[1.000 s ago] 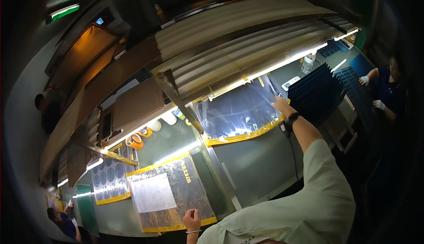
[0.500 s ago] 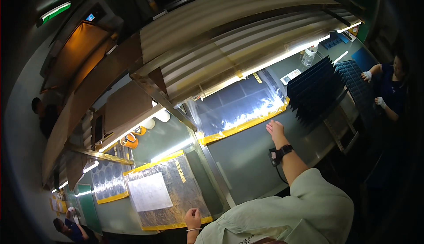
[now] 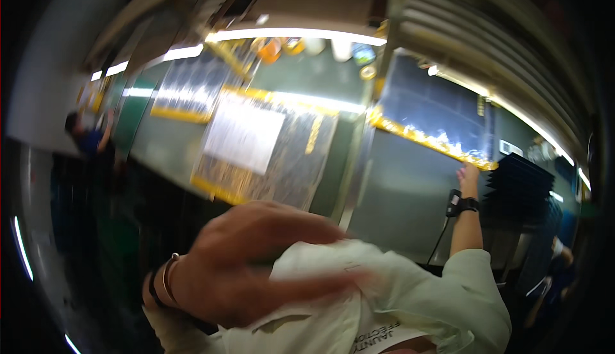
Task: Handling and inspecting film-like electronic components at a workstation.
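Note:
My left hand [image 3: 246, 261] is large and close to the camera, in front of my pale green shirt [image 3: 397, 283]. Motion smears its fingers, but they stand apart from the thumb with nothing visible between. A bracelet [image 3: 168, 277] circles that wrist. Over the grey worktop, my right hand [image 3: 468, 174] is at the yellow-taped front edge of a dark sheet under clear film [image 3: 429, 98]. Its fingers look loosely spread and hold nothing I can see; whether they touch the edge I cannot tell. A black watch [image 3: 469, 205] is on that wrist.
A white paper [image 3: 243, 130] lies on another film-covered, yellow-taped panel [image 3: 298, 155]. Tape rolls [image 3: 268, 49] stand behind it. Dark stacked sheets [image 3: 520, 178] rise beside my right hand. Bright tube lights [image 3: 295, 34] hang under the shelf. Co-workers are at far left [image 3: 88, 133] and right [image 3: 560, 264].
The view has swung left and tilted. My left hand has risen from beside the papered panel to close before the camera. My right hand remains near the dark sheet's front edge.

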Demonstrator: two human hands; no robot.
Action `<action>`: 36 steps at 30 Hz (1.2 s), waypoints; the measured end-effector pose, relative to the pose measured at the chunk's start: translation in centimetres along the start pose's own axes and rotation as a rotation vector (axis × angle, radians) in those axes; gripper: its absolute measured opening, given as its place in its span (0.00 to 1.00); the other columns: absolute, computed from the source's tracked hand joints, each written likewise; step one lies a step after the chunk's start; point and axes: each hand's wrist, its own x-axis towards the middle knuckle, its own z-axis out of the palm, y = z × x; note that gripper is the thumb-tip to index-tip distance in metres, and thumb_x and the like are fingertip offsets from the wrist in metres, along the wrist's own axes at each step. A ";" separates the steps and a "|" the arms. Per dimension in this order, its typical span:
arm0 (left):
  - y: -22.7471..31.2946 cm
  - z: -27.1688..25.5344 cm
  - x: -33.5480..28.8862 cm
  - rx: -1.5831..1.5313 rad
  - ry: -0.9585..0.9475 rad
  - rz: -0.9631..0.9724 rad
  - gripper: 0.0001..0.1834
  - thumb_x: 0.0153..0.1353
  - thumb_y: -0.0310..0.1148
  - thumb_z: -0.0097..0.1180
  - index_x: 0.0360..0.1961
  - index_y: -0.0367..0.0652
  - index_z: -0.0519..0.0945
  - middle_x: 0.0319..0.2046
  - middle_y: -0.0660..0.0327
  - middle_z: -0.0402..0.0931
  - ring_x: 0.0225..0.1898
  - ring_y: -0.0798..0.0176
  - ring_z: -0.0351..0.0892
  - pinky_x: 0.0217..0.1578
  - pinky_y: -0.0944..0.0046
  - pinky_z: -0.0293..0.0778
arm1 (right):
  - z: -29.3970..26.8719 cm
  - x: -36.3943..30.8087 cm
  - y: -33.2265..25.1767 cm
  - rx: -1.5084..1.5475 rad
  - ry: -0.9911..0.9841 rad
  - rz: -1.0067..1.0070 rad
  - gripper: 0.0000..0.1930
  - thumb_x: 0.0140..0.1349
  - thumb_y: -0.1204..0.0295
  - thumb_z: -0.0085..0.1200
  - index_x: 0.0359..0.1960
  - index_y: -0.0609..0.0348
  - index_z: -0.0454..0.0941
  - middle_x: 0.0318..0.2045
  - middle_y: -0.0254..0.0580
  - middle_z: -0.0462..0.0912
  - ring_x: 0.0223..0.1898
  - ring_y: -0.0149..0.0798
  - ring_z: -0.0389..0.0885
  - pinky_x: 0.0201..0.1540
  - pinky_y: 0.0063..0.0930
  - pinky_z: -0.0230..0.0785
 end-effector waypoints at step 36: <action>2.0 -9.5 -27.3 0.695 0.918 0.168 0.04 0.45 0.25 0.58 0.24 0.40 0.76 0.23 0.64 0.74 0.24 0.67 0.74 0.26 0.70 0.73 | 18.2 -49.4 22.4 -0.802 -1.355 0.142 0.15 0.59 0.73 0.49 0.46 0.65 0.72 0.33 0.43 0.81 0.32 0.32 0.80 0.35 0.21 0.71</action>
